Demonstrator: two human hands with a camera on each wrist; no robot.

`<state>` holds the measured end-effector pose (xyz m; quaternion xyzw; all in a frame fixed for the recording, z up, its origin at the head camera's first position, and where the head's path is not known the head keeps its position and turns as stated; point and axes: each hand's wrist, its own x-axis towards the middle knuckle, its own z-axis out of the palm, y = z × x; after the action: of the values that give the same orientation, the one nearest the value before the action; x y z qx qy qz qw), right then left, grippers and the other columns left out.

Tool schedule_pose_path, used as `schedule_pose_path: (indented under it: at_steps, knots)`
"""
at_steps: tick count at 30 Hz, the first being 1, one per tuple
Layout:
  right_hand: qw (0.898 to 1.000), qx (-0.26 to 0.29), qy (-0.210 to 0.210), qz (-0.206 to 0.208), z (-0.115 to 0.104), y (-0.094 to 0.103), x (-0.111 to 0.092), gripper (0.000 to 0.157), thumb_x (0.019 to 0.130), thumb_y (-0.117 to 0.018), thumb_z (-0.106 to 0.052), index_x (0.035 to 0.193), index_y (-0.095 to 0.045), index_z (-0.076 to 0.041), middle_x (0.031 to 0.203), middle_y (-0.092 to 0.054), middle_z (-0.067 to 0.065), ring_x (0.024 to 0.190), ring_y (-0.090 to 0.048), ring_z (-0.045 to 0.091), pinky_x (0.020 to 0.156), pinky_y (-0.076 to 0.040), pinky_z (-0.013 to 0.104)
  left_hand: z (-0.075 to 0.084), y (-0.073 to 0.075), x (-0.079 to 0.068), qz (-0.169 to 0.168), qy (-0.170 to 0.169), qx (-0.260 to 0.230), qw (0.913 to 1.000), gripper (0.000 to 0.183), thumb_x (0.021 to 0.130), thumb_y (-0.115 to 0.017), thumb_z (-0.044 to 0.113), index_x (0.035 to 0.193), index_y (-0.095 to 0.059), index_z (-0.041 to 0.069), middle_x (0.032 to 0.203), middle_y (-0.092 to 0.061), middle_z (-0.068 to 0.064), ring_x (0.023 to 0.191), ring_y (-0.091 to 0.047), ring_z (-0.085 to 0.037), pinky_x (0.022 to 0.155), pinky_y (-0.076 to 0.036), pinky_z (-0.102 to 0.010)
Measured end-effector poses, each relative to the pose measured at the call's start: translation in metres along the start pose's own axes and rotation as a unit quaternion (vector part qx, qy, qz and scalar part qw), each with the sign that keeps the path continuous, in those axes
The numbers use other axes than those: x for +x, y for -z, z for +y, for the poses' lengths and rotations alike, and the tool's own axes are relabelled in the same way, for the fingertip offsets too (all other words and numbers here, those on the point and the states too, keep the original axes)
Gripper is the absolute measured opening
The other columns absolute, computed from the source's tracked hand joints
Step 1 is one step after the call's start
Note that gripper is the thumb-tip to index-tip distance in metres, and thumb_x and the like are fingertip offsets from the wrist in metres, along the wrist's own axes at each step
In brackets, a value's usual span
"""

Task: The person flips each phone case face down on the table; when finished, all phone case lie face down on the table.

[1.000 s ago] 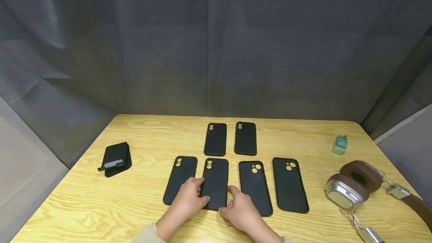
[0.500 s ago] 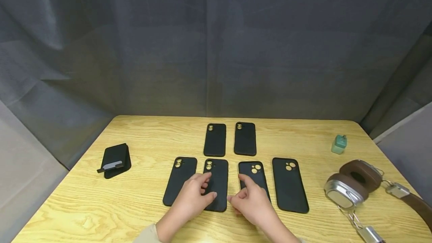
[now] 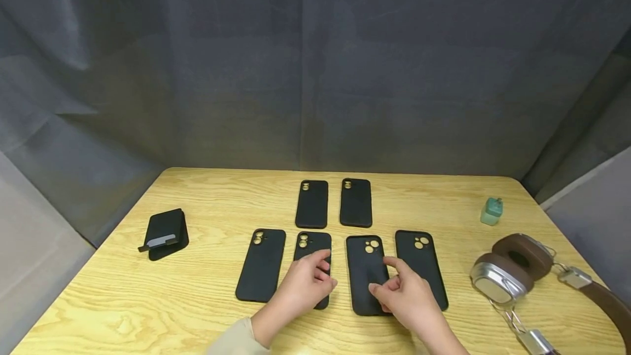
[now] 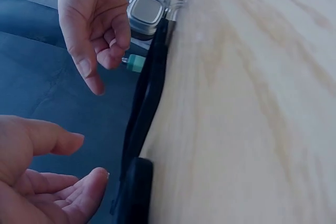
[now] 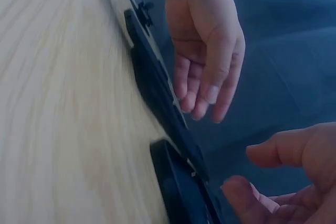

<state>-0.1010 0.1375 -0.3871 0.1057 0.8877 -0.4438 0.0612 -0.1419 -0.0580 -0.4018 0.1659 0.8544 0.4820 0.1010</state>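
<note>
Several black phone cases lie flat on the wooden table. In the head view, my left hand hovers over the second case from the left in the near row, partly hiding it. My right hand is over the third case and the fourth case, covering parts of both. The wrist views show a gap between thumb and fingers on my left hand and my right hand; neither holds anything. The leftmost near case is beside my left hand.
Two more phone cases, a left one and a right one, form the back row. A black folding stand sits at the left. A small green bottle-like item and brown headphones are on the right.
Both hands have left the sides of the second near case and shifted right. The right hand has moved across the third case toward the fourth. The cases keep their places.
</note>
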Motion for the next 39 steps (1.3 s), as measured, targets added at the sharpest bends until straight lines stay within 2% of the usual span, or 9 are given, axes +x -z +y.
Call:
schedule_pose_path:
  at_steps: [10, 19, 26, 32, 39]
  knots:
    - [0.999, -0.046, -0.008, -0.009, 0.022, 0.005, 0.000, 0.063, 0.079, -0.070, -0.022, 0.131, -0.044, 0.004, 0.064, -0.056, 0.001, 0.054, -0.049, 0.015, 0.051, -0.037, 0.029, -0.004, -0.017, 0.015, -0.007, 0.005, 0.027, 0.9996, 0.044, 0.078, -0.070, 0.007, 0.118, -0.058, -0.005, 0.083, -0.058, -0.001, 0.072, -0.057, -0.008, 0.064, -0.047, -0.022]
    - [0.993, -0.116, 0.015, -0.014, 0.028, 0.004, 0.001, 0.049, 0.078, -0.072, -0.022, 0.118, -0.057, 0.003, 0.062, -0.053, -0.001, 0.055, -0.047, 0.014, 0.054, -0.036, 0.028, 0.001, -0.026, 0.032, 0.001, 0.013, 0.102, 0.9947, 0.042, 0.081, -0.068, 0.011, 0.120, -0.058, -0.004, 0.071, -0.058, 0.005, 0.060, -0.052, -0.006, 0.062, -0.045, -0.024]
    - [0.988, -0.151, 0.026, -0.020, 0.031, 0.002, 0.001, 0.042, 0.078, -0.072, -0.018, 0.113, -0.059, 0.002, 0.060, -0.050, -0.001, 0.053, -0.045, 0.014, 0.052, -0.034, 0.028, 0.001, -0.031, 0.043, 0.004, 0.022, 0.119, 0.9926, 0.040, 0.084, -0.065, 0.008, 0.120, -0.056, -0.006, 0.060, -0.051, 0.005, 0.044, -0.043, -0.007, 0.048, -0.037, -0.021]
    - [0.988, -0.153, 0.032, -0.018, 0.032, 0.000, 0.002, 0.039, 0.079, -0.070, -0.012, 0.112, -0.059, 0.003, 0.061, -0.050, -0.001, 0.052, -0.045, 0.014, 0.051, -0.034, 0.028, 0.003, -0.034, 0.050, -0.001, 0.031, 0.128, 0.9913, 0.040, 0.084, -0.064, 0.007, 0.120, -0.055, -0.007, 0.055, -0.047, 0.003, 0.041, -0.041, -0.009, 0.043, -0.034, -0.021]
    - [0.986, -0.161, 0.036, -0.007, 0.033, 0.000, 0.003, 0.035, 0.078, -0.068, -0.009, 0.109, -0.059, 0.003, 0.062, -0.050, -0.001, 0.053, -0.045, 0.013, 0.052, -0.034, 0.028, 0.008, -0.040, 0.055, -0.012, 0.048, 0.159, 0.9860, 0.054, 0.078, -0.074, 0.014, 0.122, -0.053, -0.007, 0.056, -0.051, 0.000, 0.048, -0.048, -0.011, 0.048, -0.040, -0.023]
